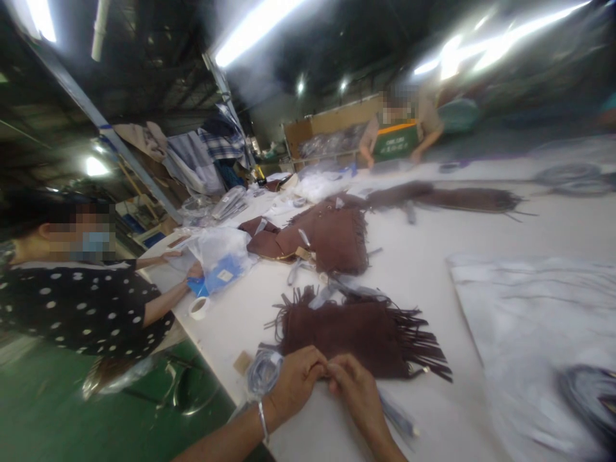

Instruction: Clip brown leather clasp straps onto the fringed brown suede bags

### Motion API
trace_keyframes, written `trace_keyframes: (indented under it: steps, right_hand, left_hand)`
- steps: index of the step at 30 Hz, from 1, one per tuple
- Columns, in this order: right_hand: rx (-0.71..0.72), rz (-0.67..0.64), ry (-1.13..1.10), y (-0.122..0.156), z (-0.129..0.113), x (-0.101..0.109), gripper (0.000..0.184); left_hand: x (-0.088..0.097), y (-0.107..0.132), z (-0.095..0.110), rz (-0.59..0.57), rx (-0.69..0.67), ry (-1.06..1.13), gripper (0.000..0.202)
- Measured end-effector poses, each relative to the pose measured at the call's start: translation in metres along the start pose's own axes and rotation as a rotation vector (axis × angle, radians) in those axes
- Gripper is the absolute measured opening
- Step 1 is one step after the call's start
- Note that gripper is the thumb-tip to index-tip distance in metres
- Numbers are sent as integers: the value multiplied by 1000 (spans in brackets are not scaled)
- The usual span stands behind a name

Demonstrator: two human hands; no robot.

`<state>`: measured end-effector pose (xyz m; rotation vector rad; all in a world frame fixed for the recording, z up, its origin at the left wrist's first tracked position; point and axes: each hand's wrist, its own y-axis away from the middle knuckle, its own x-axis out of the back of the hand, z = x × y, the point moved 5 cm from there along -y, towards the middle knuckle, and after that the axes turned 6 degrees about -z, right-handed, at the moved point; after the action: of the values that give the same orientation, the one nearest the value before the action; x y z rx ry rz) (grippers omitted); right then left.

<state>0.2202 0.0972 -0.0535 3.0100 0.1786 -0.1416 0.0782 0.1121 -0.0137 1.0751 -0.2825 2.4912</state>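
View: head, a single camera, blurred toward the margins.
Left hand (296,380): at the near edge of the closest brown piece; fingers narrow, bent into a pinch. Bracelet (262,421) at the wrist.
Right hand (355,386): meets the left one, thumb and forefinger tips drawn together. What sits between the fingers of both hands is too small to tell.
Brown piece (344,333): flat on the pale surface (423,256), directly beyond both hands, fringed at both ends, strands splayed widest at the right. No writing to be made out on it.
Coil (264,372): greyish, just left of the left hand; a tan scrap (242,362) beside it, any print unreadable.
Second piece (334,237): same brown, further in, fringed, with a tan tag (304,253) on its near side; tag text too blurred to read.
Third piece (466,199): long, brown, lying across the surface behind, smeared.
Blue packet (224,273): inside clear plastic, a co-worker's hand on it; white label (224,276), wording illegible.
Tape roll (198,308): white, near the surface's left edge.
Co-worker, left (81,314): dark top with white dots.
Co-worker, far side: green apron (397,142), orange top band, pale lettering in two lines, too soft to read.
Right side: plastic sheet (539,308), dark coil (590,404) over its near part.
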Motion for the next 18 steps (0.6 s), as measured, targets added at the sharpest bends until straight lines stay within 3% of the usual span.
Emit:
trace_keyframes:
  steps: [18]
  right_hand:
    - [-5,-11,52,-1,2,-1,22]
  left_hand:
    - [0,0,-4,1,45,40,18]
